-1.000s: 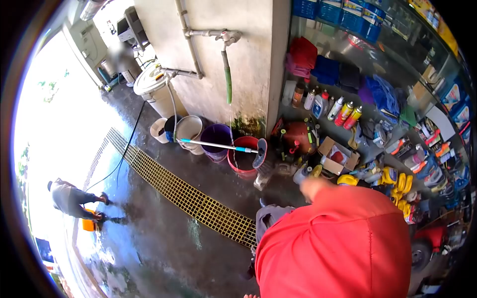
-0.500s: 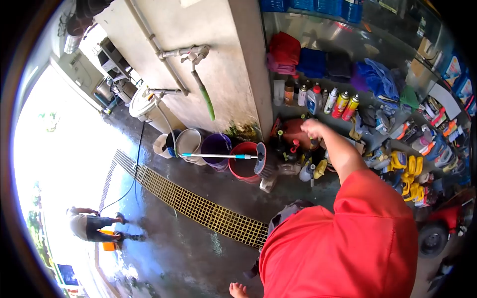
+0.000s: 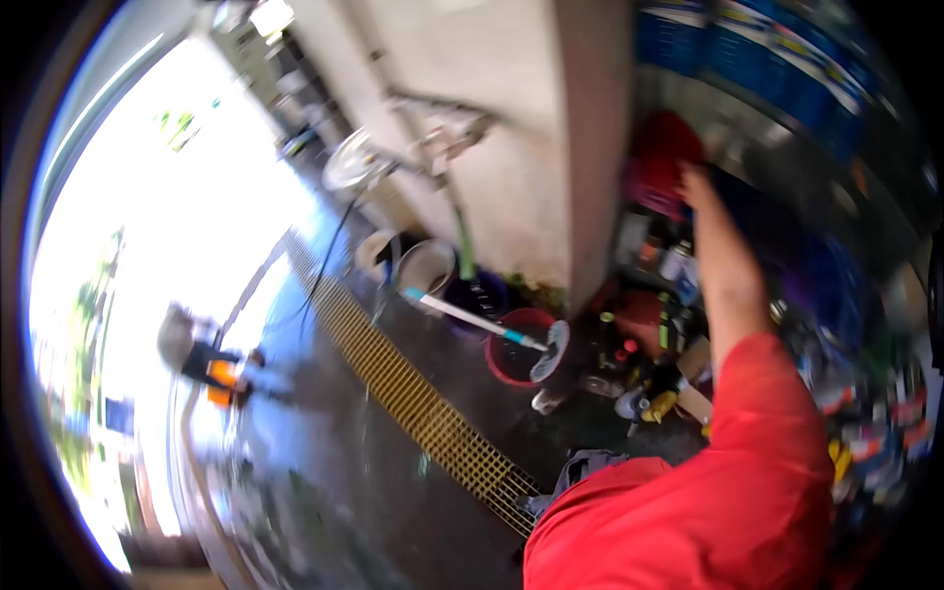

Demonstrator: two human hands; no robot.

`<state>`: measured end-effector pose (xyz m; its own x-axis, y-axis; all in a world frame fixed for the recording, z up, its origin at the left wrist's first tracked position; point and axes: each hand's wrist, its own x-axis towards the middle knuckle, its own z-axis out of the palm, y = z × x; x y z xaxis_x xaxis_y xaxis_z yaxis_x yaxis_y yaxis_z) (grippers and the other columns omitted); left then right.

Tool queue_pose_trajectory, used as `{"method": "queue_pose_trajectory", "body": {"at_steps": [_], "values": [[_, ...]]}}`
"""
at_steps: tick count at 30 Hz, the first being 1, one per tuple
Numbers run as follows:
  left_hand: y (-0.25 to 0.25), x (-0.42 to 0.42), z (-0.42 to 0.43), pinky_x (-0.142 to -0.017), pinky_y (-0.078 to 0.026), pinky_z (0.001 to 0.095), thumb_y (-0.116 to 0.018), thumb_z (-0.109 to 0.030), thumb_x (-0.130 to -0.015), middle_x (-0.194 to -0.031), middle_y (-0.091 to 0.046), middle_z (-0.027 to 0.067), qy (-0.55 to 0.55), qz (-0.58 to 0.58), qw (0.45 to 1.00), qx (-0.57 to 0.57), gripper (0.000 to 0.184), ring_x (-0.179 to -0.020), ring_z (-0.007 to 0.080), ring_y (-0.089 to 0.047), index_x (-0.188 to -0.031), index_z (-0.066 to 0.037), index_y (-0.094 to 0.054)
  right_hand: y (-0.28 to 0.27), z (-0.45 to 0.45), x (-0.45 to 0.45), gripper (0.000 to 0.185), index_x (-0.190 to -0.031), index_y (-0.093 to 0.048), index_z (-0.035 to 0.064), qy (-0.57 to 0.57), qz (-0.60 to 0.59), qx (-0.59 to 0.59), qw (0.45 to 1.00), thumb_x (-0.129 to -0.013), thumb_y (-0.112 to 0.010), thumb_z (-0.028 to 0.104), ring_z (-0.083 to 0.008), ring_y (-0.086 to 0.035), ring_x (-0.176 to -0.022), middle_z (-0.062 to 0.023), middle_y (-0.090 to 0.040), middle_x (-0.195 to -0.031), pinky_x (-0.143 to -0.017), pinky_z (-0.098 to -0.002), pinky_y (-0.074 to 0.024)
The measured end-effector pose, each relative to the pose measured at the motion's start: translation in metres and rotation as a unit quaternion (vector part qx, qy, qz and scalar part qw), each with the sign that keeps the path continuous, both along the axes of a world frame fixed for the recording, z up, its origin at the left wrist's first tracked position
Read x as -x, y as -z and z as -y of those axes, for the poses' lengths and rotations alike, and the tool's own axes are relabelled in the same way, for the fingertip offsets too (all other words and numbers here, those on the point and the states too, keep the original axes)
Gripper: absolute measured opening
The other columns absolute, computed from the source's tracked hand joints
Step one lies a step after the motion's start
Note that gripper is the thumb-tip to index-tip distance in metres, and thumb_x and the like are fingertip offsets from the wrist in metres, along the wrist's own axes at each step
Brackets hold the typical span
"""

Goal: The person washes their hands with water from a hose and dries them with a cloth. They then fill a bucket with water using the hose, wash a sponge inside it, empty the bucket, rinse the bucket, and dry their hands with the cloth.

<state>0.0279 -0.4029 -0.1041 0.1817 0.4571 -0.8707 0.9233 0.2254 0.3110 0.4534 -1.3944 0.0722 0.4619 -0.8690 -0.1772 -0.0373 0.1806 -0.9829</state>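
Observation:
My right hand (image 3: 692,189) is raised to the shelf, at the edge of a stack of folded red cloths (image 3: 667,147). Motion smears its fingers, so I cannot make out whether they grip the cloth. A pink cloth (image 3: 653,197) lies under the red ones, and dark blue cloth (image 3: 742,202) lies to the right, partly behind my forearm. Spray cans and bottles (image 3: 676,262) stand on the shelf below. My left hand is outside the view.
A red bucket (image 3: 501,368) stands by the pillar, with a long-handled brush (image 3: 482,322) across it. Other buckets (image 3: 427,267) line the wall. A yellow floor grate (image 3: 393,379) crosses the wet floor. At the left a person (image 3: 197,349) bends near an orange bucket (image 3: 222,382).
My right hand has moved up from the bottles on the floor to the red cloths on the shelf. My left hand has left the view. The camera view has shifted and blurred.

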Motion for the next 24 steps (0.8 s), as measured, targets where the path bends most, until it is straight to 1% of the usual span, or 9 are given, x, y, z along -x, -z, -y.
{"method": "queue_pose_trajectory", "body": {"at_steps": [1,6,7,10,16,19,20,21,24], "values": [[-0.006,0.019,0.011,-0.060,-0.051,0.0448,-0.056,-0.030,-0.083,-0.074,-0.058,0.0091,-0.010,-0.027,1.000,-0.002,0.025,-0.067,0.0271,-0.057,-0.089,-0.006,-0.057,0.008,0.015,-0.002,0.048,-0.129,-0.047,0.0169,-0.038,0.066,-0.034,0.997,-0.086,-0.061,0.032,-0.0260,-0.044,-0.115,-0.0096,-0.043,-0.128,-0.092,-0.0503,-0.0443],[-0.006,0.066,0.007,-0.048,-0.051,0.0419,-0.053,-0.023,-0.083,-0.070,-0.053,0.0081,0.031,-0.049,0.996,-0.063,0.016,-0.054,0.0242,-0.054,-0.082,-0.007,-0.056,0.019,0.083,-0.044,0.070,-0.141,-0.035,0.0212,-0.008,0.099,-0.127,0.987,-0.081,-0.062,0.045,-0.0286,-0.029,-0.130,-0.0066,-0.031,-0.145,-0.092,-0.0518,-0.0384],[-0.010,0.068,0.010,-0.039,-0.044,0.0333,-0.054,-0.021,-0.086,-0.066,-0.054,0.0027,-0.024,-0.012,0.997,-0.066,0.012,-0.049,0.0153,-0.051,-0.086,-0.010,-0.059,0.045,0.128,-0.066,0.071,-0.141,-0.034,0.0245,0.056,0.059,-0.112,0.990,-0.080,-0.065,0.043,-0.0265,-0.039,-0.125,-0.0072,-0.040,-0.141,-0.093,-0.0473,-0.0416],[-0.021,0.060,0.021,-0.050,-0.046,0.0342,-0.056,-0.023,-0.089,-0.074,-0.053,0.0004,-0.024,-0.009,0.993,-0.115,0.025,-0.058,0.0145,-0.051,-0.112,-0.014,-0.058,0.019,0.090,-0.069,0.078,-0.113,-0.058,-0.0077,0.191,-0.227,0.197,0.935,-0.062,-0.084,0.044,-0.0307,-0.061,-0.102,-0.0199,-0.062,-0.114,-0.088,-0.0392,-0.0511],[-0.036,0.028,0.043,-0.057,-0.049,0.0350,-0.059,-0.025,-0.088,-0.087,-0.060,0.0018,0.006,-0.011,0.992,-0.124,0.039,-0.069,0.0157,-0.058,-0.125,-0.013,-0.054,0.005,0.050,-0.057,0.069,-0.103,-0.062,-0.0096,0.204,-0.336,0.276,0.877,-0.063,-0.081,0.044,-0.0315,-0.064,-0.097,-0.0236,-0.065,-0.104,-0.085,-0.0381,-0.0526],[-0.040,0.022,0.050,-0.059,-0.050,0.0351,-0.059,-0.025,-0.088,-0.092,-0.062,0.0024,0.018,-0.013,0.992,-0.123,0.040,-0.071,0.0154,-0.058,-0.125,-0.013,-0.054,0.025,0.106,-0.049,0.053,-0.098,-0.064,-0.0080,0.116,-0.176,0.191,0.959,-0.068,-0.077,0.033,-0.0318,-0.065,-0.092,-0.0220,-0.066,-0.099,-0.083,-0.0388,-0.0535],[-0.036,0.022,0.050,-0.059,-0.050,0.0350,-0.059,-0.025,-0.088,-0.092,-0.062,0.0024,0.031,-0.019,0.991,-0.125,0.039,-0.071,0.0153,-0.058,-0.125,-0.013,-0.054,0.028,0.130,-0.048,0.046,-0.106,-0.061,-0.0046,0.039,0.009,0.039,0.998,-0.073,-0.071,0.026,-0.0308,-0.063,-0.095,-0.0178,-0.064,-0.105,-0.082,-0.0425,-0.0534],[-0.033,0.025,0.050,-0.059,-0.050,0.0350,-0.059,-0.025,-0.088,-0.092,-0.062,0.0024,0.044,-0.025,0.991,-0.126,0.039,-0.071,0.0151,-0.058,-0.125,-0.013,-0.055,0.029,0.143,-0.048,0.042,-0.114,-0.058,-0.0011,-0.042,0.193,-0.116,0.973,-0.078,-0.066,0.018,-0.0299,-0.062,-0.097,-0.0137,-0.062,-0.112,-0.081,-0.0462,-0.0532],[-0.032,0.027,0.051,-0.050,-0.048,0.0301,-0.061,-0.025,-0.087,-0.087,-0.063,0.0018,0.041,-0.029,0.991,-0.126,0.040,-0.062,0.0114,-0.056,-0.125,-0.013,-0.057,-0.024,0.115,-0.022,0.042,-0.120,-0.055,0.0011,-0.064,0.309,-0.149,0.937,-0.080,-0.062,0.011,-0.0288,-0.059,-0.103,-0.0119,-0.059,-0.118,-0.088,-0.0448,-0.0505]]}}
